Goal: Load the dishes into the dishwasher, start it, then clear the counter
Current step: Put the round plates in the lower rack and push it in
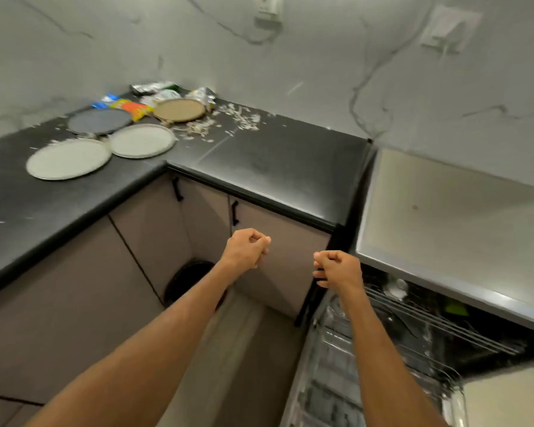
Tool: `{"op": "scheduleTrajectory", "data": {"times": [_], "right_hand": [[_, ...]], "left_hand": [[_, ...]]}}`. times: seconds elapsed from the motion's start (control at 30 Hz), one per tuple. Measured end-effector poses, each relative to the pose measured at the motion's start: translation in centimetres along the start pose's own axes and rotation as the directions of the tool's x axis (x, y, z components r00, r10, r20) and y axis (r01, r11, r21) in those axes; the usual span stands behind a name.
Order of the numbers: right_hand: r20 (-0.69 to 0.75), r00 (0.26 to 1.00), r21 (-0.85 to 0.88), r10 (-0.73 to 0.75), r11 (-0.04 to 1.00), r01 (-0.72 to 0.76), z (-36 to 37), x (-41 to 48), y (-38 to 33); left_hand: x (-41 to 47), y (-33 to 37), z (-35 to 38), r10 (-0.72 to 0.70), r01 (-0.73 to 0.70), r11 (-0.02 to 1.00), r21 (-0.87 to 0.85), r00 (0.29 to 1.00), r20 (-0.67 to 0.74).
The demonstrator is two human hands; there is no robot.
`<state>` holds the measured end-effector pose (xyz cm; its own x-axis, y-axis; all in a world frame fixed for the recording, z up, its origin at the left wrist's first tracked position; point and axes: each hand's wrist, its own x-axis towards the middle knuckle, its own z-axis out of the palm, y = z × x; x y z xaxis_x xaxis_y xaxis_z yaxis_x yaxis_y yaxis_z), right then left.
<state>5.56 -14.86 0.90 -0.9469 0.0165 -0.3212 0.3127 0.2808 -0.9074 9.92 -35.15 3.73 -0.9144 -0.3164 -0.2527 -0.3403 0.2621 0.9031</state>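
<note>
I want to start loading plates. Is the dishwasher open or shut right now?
Open. The dishwasher has its wire racks exposed to the camera, with a few items already sitting in them.

Beyond the left hand (247,248) I see the counter (275,167), black and smooth with a dull sheen, scuffed pale in places. Far left of that hand the plates (68,158) look matt, like stoneware, and the wrappers (154,87) behind them shine like foil. Below the right hand (339,269), the rack (429,318) is thin, glossy metal wire.
</note>
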Motion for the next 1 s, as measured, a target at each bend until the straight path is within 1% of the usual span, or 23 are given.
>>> {"op": "scheduleTrajectory", "data": {"times": [0.1,0.2,0.37,0.53,0.7,0.87,0.93,1.0], "right_hand": [[0.033,0.999,0.005,-0.03,1.0,0.03,6.6,-0.3,-3.1],[0.091,0.995,0.004,-0.048,0.999,0.047,12.6,-0.7,-5.9],[0.227,0.968,-0.023,-0.111,0.993,0.12,21.5,-0.7,-10.0],[0.325,0.927,-0.057,-0.184,0.975,0.213,27.7,1.2,-13.3],[0.376,0.905,-0.072,-0.201,0.967,0.245,32.4,5.6,-16.3],[0.433,0.877,-0.096,-0.208,0.957,0.275,35.9,10.9,-19.1],[0.457,0.864,-0.118,-0.213,0.948,0.296,37.1,12.9,-20.3],[0.463,0.859,-0.134,-0.217,0.941,0.31,38.1,14.5,-21.4]], "left_hand": [[1.3,-0.6,-7.3,0.021,-0.023,0.999,-0.032,0.999,-0.049],[1.8,-1.4,-13.2,0.001,-0.009,0.997,-0.079,0.995,-0.102],[2.6,-3.4,-20.7,-0.032,0.019,0.996,-0.083,0.988,-0.152],[5.2,-6.0,-25.0,-0.097,0.069,0.989,-0.133,0.971,-0.218],[9.3,-7.2,-28.3,-0.139,0.089,0.982,-0.168,0.937,-0.319],[15.2,-6.8,-31.0,-0.193,0.1,0.97,-0.22,0.867,-0.459],[17.3,-6.4,-31.6,-0.23,0.107,0.959,-0.261,0.835,-0.5],[18.8,-6.1,-32.0,-0.239,0.112,0.959,-0.259,0.81,-0.535]]}}
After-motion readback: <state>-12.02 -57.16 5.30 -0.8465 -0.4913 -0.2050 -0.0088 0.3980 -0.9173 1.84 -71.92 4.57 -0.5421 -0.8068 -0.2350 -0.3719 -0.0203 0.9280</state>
